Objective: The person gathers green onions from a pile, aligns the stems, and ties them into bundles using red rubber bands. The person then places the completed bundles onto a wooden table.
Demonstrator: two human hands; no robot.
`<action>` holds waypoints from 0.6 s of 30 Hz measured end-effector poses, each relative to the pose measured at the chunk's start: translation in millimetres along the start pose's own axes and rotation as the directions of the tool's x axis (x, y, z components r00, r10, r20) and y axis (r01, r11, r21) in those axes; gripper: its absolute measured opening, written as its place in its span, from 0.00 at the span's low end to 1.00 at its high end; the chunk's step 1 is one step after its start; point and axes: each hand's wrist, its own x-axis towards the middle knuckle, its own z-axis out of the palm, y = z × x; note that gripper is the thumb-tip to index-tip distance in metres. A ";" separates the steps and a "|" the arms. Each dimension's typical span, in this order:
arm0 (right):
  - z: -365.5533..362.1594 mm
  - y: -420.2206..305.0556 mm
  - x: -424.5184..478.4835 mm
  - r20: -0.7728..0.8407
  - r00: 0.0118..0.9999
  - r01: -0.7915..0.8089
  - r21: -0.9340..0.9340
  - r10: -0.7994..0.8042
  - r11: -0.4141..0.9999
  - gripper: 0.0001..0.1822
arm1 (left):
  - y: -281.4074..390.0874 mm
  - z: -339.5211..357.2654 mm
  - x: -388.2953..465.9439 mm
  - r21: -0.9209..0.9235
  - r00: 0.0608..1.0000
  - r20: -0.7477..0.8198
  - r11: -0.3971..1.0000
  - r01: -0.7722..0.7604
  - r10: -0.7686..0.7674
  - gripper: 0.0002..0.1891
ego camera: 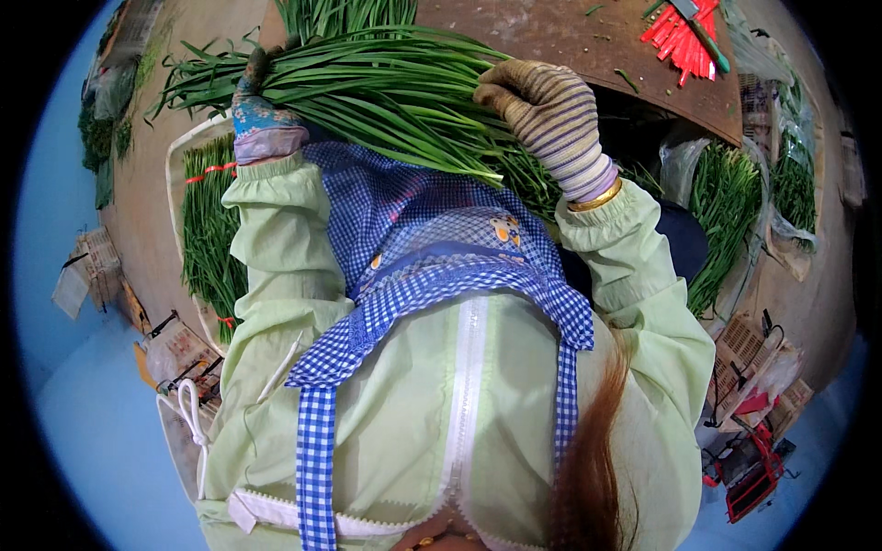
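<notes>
A loose bunch of garlic chives (372, 86) stretches across in front of me, above my lap and the blue checked apron (406, 200). My left hand (256, 79), in a soiled glove with a blue floral cuff, grips the bunch near its leafy tips; the leaves partly hide its fingers. At the pale stem end, my right hand (541, 103), in a striped knit glove, has its thumb and fingers pinched on some stems. Other stems fan out below that hand. More chives (344, 14) lie on the brown work table (551, 31) just beyond the bunch.
Red strips (672, 45) and a green-handled knife (703, 34) lie at the table's right corner. A white crate (173, 179) at left holds chives tied with red bands (213, 172). Plastic-lined chives (723, 200) stand at right. Baskets (747, 365) sit behind on the floor.
</notes>
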 end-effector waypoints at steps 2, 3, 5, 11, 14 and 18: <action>2.3 -2.1 -2.4 -0.015 0.996 -0.083 0.007 0.084 0.996 0.09 | -2.8 -1.4 -0.1 0.002 0.997 0.047 0.998 -0.055 0.055 0.14; 2.0 -3.1 -3.0 -0.022 0.992 -0.123 0.010 0.123 0.992 0.08 | -3.1 -2.4 -0.2 -0.025 0.995 0.090 0.999 -0.031 0.034 0.14; -4.4 -5.4 -3.4 -0.043 0.996 0.058 -0.296 -0.074 0.953 0.07 | -2.9 -4.6 -0.1 -0.073 0.984 0.179 0.997 0.020 -0.007 0.14; -2.7 6.7 -24.5 -0.122 0.976 0.132 -0.340 -0.183 0.931 0.05 | -9.9 -1.0 -3.8 -0.077 0.957 0.289 0.996 0.047 -0.023 0.13; -12.9 5.9 -31.2 -0.108 0.957 0.182 -0.500 -0.270 0.847 0.06 | -14.8 8.8 -15.0 0.011 0.967 0.252 0.999 -0.033 0.029 0.13; -40.1 20.2 -51.5 -0.141 0.990 -0.079 -0.663 -0.020 0.745 0.08 | -8.0 -5.2 0.5 -0.083 0.971 0.230 0.995 -0.050 0.068 0.14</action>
